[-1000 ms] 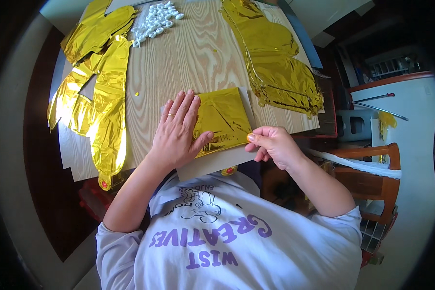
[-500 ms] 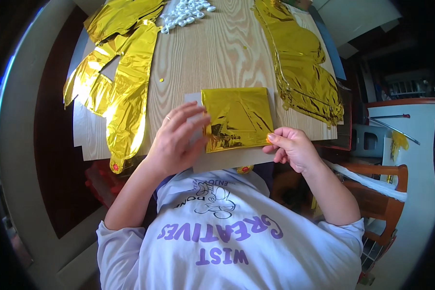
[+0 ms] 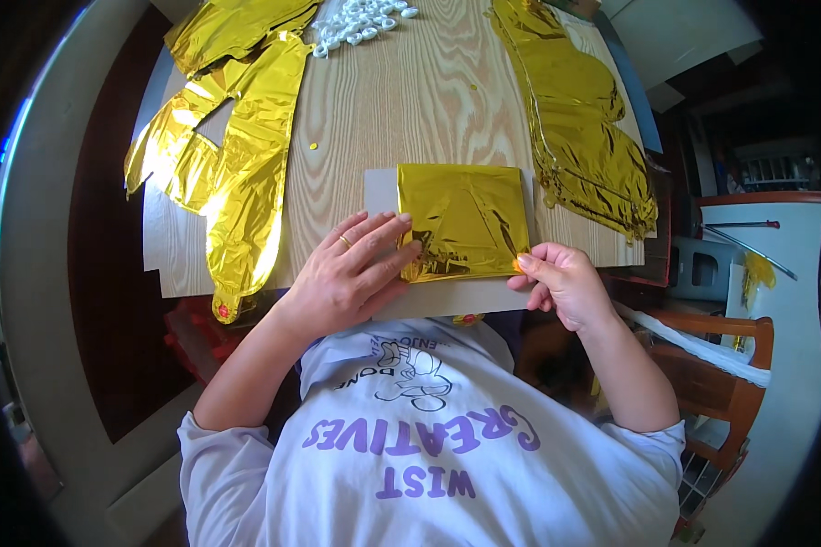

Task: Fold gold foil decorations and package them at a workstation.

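Resting fingertips on the lower L edge of the packet [image 3: 465, 214], the L hand [image 3: 342, 283] is loose, fingers slightly spread, gripping nothing; how hard it presses, can't tell. Packet's just R of centre frame, on a card [image 3: 470, 299] at the bench's [image 3: 392, 100] near edge. R hand [image 3: 564, 281], also R of centre, pinches an orange-ish tab [image 3: 521, 263] at the packet's lower R corner, thumb against finger.

Risks, L to R: too light an L touch could let folds spring up, foil being slick & light; card seems to jut past the bench edge, so pushing down there might tip it; a hard R pull could tear the tab or skew the packet.

Materials, L to R: left foil [image 3: 260, 137], upper L, gold, shiny, crinkled; rings [image 3: 360, 25], top, white, smooth, heaped; bench wood-grained; packet squarish, creased, mirror-like; card grey, matte; right foil [image 3: 588, 137], upper R, layered, wavy-edged.
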Demonstrator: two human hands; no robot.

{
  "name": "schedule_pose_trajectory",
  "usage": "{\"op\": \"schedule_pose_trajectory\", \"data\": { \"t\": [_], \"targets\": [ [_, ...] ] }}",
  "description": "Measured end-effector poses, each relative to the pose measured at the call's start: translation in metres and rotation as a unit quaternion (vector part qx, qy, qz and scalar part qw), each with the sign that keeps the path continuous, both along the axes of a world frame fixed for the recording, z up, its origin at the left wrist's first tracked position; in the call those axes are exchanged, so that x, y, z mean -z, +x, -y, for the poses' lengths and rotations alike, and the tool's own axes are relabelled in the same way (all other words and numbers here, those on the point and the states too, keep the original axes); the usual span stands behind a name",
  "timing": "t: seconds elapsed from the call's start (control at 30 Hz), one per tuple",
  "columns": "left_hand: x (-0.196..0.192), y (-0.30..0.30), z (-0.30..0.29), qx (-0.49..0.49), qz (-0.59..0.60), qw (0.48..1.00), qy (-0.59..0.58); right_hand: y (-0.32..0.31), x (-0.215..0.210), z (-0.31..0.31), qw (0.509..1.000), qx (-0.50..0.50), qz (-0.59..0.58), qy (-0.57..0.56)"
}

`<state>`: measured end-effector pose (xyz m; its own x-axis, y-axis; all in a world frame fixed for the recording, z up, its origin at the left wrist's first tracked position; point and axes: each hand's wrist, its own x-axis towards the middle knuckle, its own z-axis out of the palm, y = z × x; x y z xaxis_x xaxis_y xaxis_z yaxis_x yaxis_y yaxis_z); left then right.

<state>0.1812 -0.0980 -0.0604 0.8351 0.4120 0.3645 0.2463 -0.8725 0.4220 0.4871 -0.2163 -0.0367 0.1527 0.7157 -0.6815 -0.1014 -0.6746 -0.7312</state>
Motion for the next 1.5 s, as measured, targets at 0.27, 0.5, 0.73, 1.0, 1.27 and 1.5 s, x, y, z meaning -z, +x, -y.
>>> {"op": "schedule_pose_trajectory", "data": {
  "t": [0.27, 0.5, 0.73, 1.0, 1.27, 1.5],
  "targets": [
    [0.004, -0.002, -0.006, 0.042, -0.037, 0.998, 0.006, -0.003, -0.020, 0.001, 0.911, -0.181, 0.360, 0.083],
    [-0.027, 0.029, -0.009, 0.005, -0.019, 1.000, -0.005, -0.009, -0.015, -0.035, 0.681, -0.208, 0.601, 0.363],
    [0.007, 0.062, -0.010, -0.053, -0.068, 0.996, 0.022, -0.018, 0.032, -0.046, 0.691, -0.317, 0.572, 0.309],
    [-0.001, 0.047, -0.006, -0.006, -0.124, 0.992, -0.004, -0.012, 0.028, -0.030, 0.723, -0.292, 0.525, 0.343],
    [-0.009, 0.036, -0.005, -0.005, -0.158, 0.987, 0.012, -0.014, -0.018, 0.035, 0.844, -0.071, 0.482, 0.224],
    [-0.002, 0.075, -0.027, -0.020, -0.085, 0.996, 0.031, -0.028, 0.027, 0.057, 0.987, 0.063, -0.084, 0.125]
  ]
}}
